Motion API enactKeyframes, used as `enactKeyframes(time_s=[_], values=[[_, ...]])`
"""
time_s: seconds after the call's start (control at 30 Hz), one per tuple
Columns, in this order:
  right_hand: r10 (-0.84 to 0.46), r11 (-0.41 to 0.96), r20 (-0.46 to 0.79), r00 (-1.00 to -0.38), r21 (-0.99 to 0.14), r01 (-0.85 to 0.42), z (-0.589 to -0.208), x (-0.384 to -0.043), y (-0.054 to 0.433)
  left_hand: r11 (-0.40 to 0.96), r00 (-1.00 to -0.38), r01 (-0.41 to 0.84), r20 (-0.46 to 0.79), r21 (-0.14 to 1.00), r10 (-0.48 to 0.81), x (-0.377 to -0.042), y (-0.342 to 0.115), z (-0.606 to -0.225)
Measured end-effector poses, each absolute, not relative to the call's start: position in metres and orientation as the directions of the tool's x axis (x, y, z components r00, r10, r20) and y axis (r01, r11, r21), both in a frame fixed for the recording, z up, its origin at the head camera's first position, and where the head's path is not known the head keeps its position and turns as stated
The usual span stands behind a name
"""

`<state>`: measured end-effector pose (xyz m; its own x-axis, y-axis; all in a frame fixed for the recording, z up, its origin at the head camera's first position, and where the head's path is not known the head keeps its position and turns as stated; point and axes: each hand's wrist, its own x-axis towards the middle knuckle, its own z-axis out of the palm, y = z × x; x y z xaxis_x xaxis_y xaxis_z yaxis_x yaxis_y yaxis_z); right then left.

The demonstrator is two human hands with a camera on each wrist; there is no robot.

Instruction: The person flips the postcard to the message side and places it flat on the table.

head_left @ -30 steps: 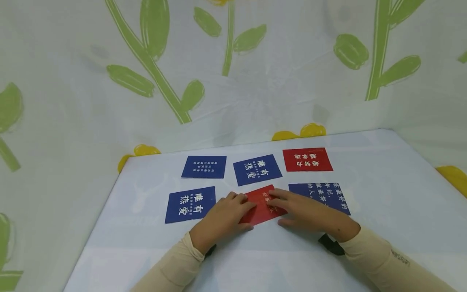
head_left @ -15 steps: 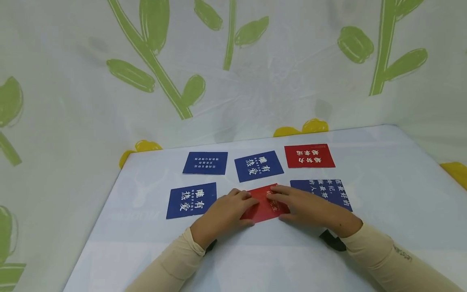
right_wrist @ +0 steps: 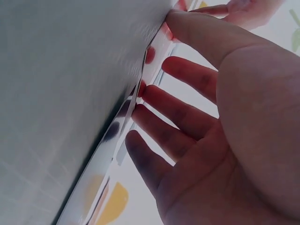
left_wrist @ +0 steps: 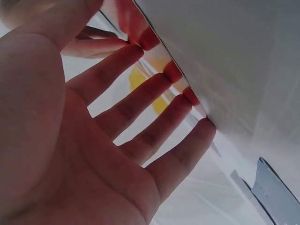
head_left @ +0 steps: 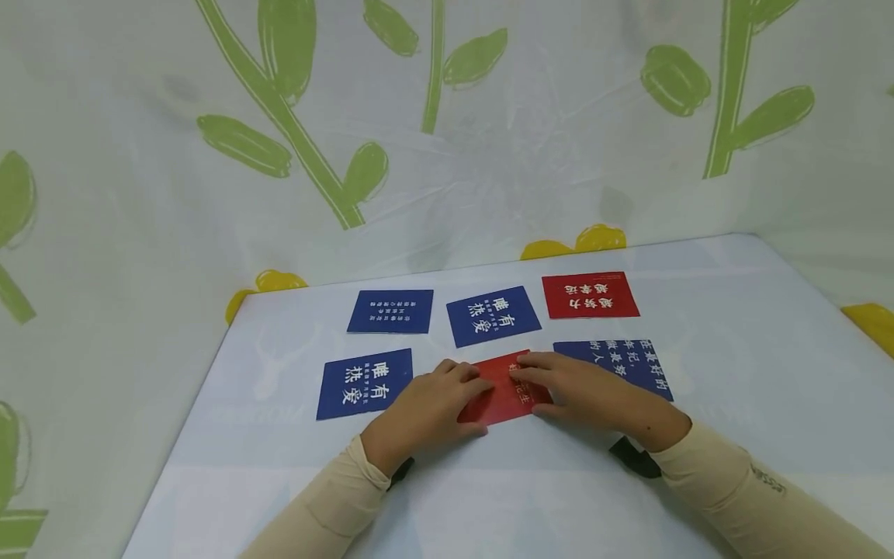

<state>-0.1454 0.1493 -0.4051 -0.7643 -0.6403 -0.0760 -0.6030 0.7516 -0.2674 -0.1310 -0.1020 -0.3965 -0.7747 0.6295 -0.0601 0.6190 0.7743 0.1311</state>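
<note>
A red card [head_left: 499, 397] with gold characters lies flat on the table in the head view, between the two hands. My left hand [head_left: 431, 407] rests its fingertips on the card's left part, fingers spread and gently bent. On the right part, the fingertips of my right hand [head_left: 590, 394] touch the card, its thumb at the lower right corner. The left wrist view has the fingers [left_wrist: 129, 110] reaching to the glossy card surface. In the right wrist view the thumb [right_wrist: 201, 30] reaches the card's edge. Part of a blue card [head_left: 632, 365] lies hidden behind the right hand.
Beyond the hands lie a blue card [head_left: 389, 312], a second blue card [head_left: 513, 330] and a red card [head_left: 590, 305]. Left of the left hand is another blue card [head_left: 342, 400]. A patterned cloth [head_left: 489, 178] hangs behind the white table [head_left: 489, 497].
The right fingers have shifted slightly on the red card, uncovering more of its gold characters. Both hands stay at the card. The head view has tilted a little.
</note>
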Motion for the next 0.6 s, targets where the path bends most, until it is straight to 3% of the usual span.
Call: enactKeyframes(time_s=[0.6], values=[[-0.652, 0.739, -0.055, -0.756, -0.27, -0.617, -0.4024, -0.1468, 0.1472, 0.767, -0.768, 0.632, -0.044, 0.107, 0.639, -0.1323, -0.1009, -0.3982]])
